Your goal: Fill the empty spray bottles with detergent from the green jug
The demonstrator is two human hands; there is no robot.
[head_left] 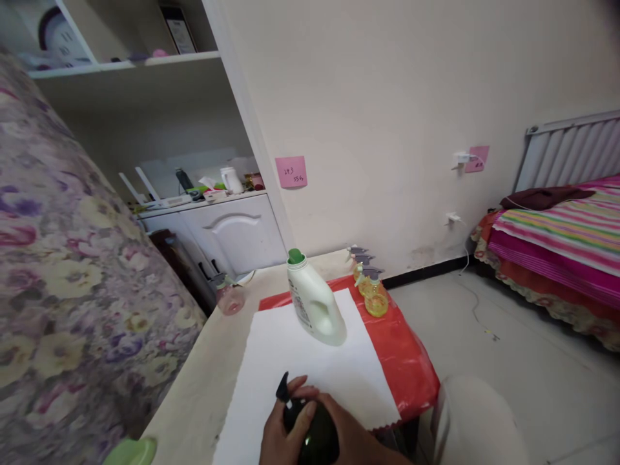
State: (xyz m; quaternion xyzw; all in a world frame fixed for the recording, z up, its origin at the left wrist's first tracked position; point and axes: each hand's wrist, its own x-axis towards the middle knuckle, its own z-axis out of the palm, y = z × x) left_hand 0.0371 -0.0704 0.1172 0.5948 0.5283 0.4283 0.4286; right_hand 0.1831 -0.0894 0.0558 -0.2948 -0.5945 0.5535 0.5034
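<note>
Both my hands hold a dark green spray bottle (310,434) with a black trigger head at the bottom of the view, over a white sheet (285,361). My left hand (279,431) wraps the bottle's neck and left side. My right hand (352,440) cups its right side. Farther back on the white sheet stands a white detergent bottle (317,309) with a green cap, apart from my hands.
The sheet lies on a red plastic cover (404,352) on a beige table (203,381). Yellow spray bottles (372,290) stand at the far right corner and a pink one (229,296) at the far left. A flowered fabric (72,278) is at left, a bed (557,252) at right.
</note>
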